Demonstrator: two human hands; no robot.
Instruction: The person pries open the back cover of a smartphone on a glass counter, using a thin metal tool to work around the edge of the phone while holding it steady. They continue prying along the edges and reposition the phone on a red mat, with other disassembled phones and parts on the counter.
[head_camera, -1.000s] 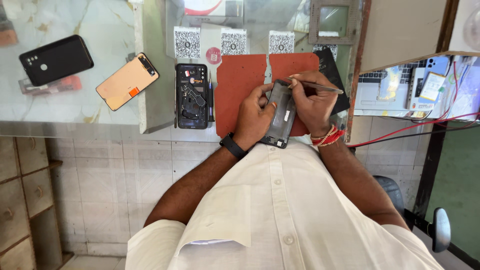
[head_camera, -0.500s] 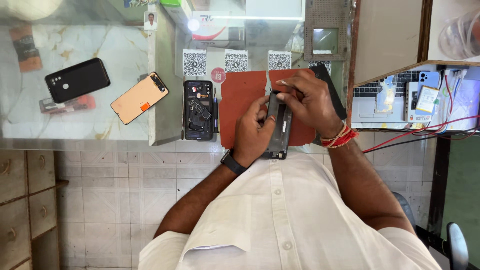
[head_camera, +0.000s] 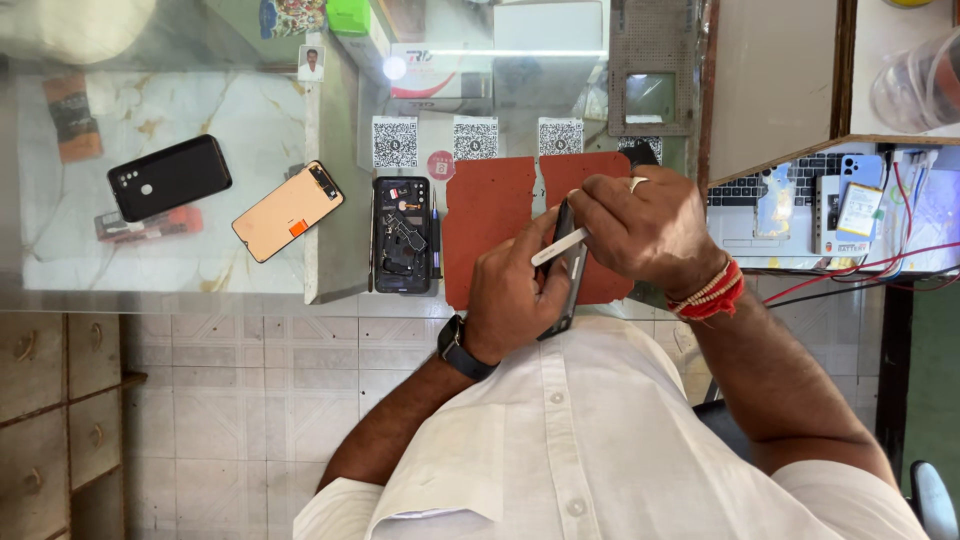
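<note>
My left hand (head_camera: 515, 290) grips a dark phone (head_camera: 567, 268) on edge above the front of a red work mat (head_camera: 495, 220) on the glass counter. My right hand (head_camera: 645, 230), with a ring and red thread wristbands, holds a thin pale tool (head_camera: 558, 247) against the phone's side. A black watch sits on my left wrist. The phone's far side is hidden by my fingers.
Left of the mat lies an opened phone body (head_camera: 402, 235) with its parts exposed, then an orange-backed screen panel (head_camera: 288, 211) and a black phone (head_camera: 169, 177). Square code cards (head_camera: 476, 140) stand behind the mat. A keyboard, phones and red wires (head_camera: 850, 265) fill the right shelf.
The view has shifted downward on the counter. My right hand now covers the top of the phone from above, and the pale tool has swung from lying across to the phone's edge.
</note>
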